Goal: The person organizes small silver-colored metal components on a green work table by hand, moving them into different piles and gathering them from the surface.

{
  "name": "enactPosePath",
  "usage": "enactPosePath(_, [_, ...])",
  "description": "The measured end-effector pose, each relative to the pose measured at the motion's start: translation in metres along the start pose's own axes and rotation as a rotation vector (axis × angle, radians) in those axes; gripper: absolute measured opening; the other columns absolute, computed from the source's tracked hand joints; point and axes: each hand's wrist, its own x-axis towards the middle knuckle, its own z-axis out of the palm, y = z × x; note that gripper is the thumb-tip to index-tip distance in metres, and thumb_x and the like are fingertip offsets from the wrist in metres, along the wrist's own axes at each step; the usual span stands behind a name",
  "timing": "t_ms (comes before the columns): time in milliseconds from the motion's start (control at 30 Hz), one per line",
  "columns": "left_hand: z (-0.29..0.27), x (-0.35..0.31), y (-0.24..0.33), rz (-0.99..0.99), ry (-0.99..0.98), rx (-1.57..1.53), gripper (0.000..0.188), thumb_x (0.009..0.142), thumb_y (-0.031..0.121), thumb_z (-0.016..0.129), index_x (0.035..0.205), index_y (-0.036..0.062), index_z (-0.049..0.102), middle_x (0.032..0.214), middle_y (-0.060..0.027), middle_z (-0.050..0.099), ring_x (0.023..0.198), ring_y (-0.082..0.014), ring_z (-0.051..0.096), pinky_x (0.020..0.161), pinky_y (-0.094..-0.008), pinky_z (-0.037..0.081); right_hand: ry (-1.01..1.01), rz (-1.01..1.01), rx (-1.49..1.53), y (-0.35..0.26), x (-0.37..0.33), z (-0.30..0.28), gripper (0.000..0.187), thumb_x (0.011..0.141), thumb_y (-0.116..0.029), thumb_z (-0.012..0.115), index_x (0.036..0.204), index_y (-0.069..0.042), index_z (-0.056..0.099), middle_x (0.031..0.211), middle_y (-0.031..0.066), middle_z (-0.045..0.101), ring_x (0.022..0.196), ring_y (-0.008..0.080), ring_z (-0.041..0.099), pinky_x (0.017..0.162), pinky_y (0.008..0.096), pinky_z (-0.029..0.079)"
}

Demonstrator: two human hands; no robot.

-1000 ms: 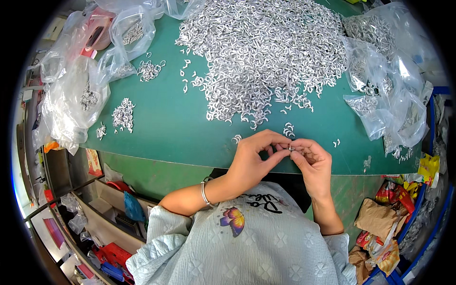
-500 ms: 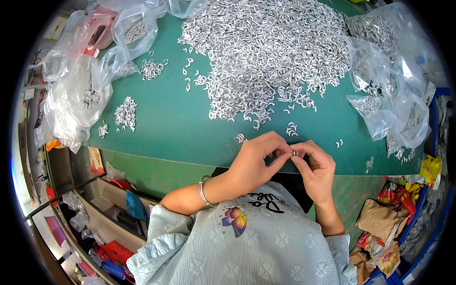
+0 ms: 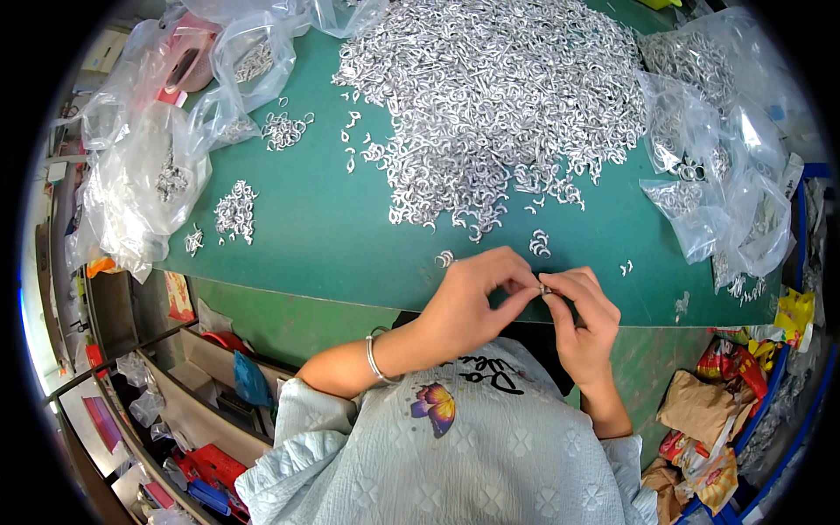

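Note:
Near the front edge of the green table (image 3: 306, 219), my left hand (image 3: 477, 297) and my right hand (image 3: 584, 319) meet fingertip to fingertip. Both pinch a small silvery metal piece (image 3: 545, 289), mostly covered by the fingers; it looks like a ring part. Just beyond my left hand lies a little group of curved metal pieces (image 3: 445, 258). Another small cluster of curved pieces (image 3: 540, 244) rests beyond the meeting fingertips. Farther back spreads a large heap of loose silvery curved pieces (image 3: 499, 96).
Clear plastic bags (image 3: 140, 192) crowd the table's left end, beside small piles of metal pieces (image 3: 235, 213) and rings (image 3: 285, 130). More bags with metal parts (image 3: 735, 192) stand at the right. Below the table are a drawer unit (image 3: 206, 367) on the left and paper bags (image 3: 704, 407) on the right.
My hands stay together at nearly the same spot, and the fingers of my right hand have shifted slightly around the small piece. The whole view has moved a little.

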Motion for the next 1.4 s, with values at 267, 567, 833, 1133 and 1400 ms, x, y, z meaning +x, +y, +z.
enactPosePath(267, [0.005,-0.006,-0.006,0.004,0.041,-0.041,0.011,0.087,-0.006,0.067,0.097,-0.0027,0.067,0.1,-0.0106,0.066,0.091,-0.0163,0.066,0.08,-0.0288,0.054,0.026,0.21,0.222,0.001,-0.005,0.0,0.022,0.077,0.01,0.072,0.098,0.004,0.07,0.086,0.0096,0.069,0.077,0.0166,0.062,0.069,0.0279,0.049])
enactPosePath(567, [0.008,-0.008,-0.01,-0.238,0.025,-0.575,0.016,0.091,-0.007,0.062,0.107,-0.0085,0.066,0.114,-0.0128,0.062,0.102,-0.0162,0.063,0.092,-0.0298,0.053,0.088,-0.022,-0.103,0.001,0.001,0.002,0.02,0.072,0.007,0.076,0.09,-0.001,0.07,0.086,0.0099,0.069,0.079,0.0255,0.064,0.074,0.0346,0.046])
enactPosePath(833, [0.011,-0.007,-0.011,-0.198,0.063,-0.501,0.016,0.09,-0.008,0.063,0.105,-0.008,0.067,0.114,-0.0124,0.062,0.099,-0.0153,0.063,0.09,-0.0296,0.054,0.122,-0.133,-0.262,-0.007,0.001,0.004,0.019,0.071,0.005,0.076,0.089,0.0,0.07,0.086,0.0096,0.066,0.081,0.0265,0.062,0.074,0.035,0.045])
enactPosePath(1133, [0.012,-0.006,-0.011,-0.206,0.022,-0.479,0.021,0.089,-0.005,0.067,0.11,-0.0066,0.067,0.103,-0.0084,0.064,0.09,-0.0113,0.061,0.083,-0.0267,0.053,0.097,0.097,0.078,-0.002,-0.001,0.006,0.015,0.076,0.009,0.07,0.09,0.002,0.067,0.087,0.013,0.067,0.08,0.0266,0.063,0.076,0.035,0.047])
enactPosePath(1400, [0.009,-0.006,-0.01,-0.25,0.039,-0.33,0.014,0.087,-0.004,0.068,0.101,-0.0054,0.067,0.099,-0.006,0.066,0.088,-0.0106,0.063,0.08,-0.0249,0.053,0.095,0.079,0.019,-0.002,0.002,0.006,0.012,0.08,0.011,0.064,0.09,0.004,0.064,0.088,0.0125,0.067,0.083,0.0226,0.064,0.078,0.0316,0.05])
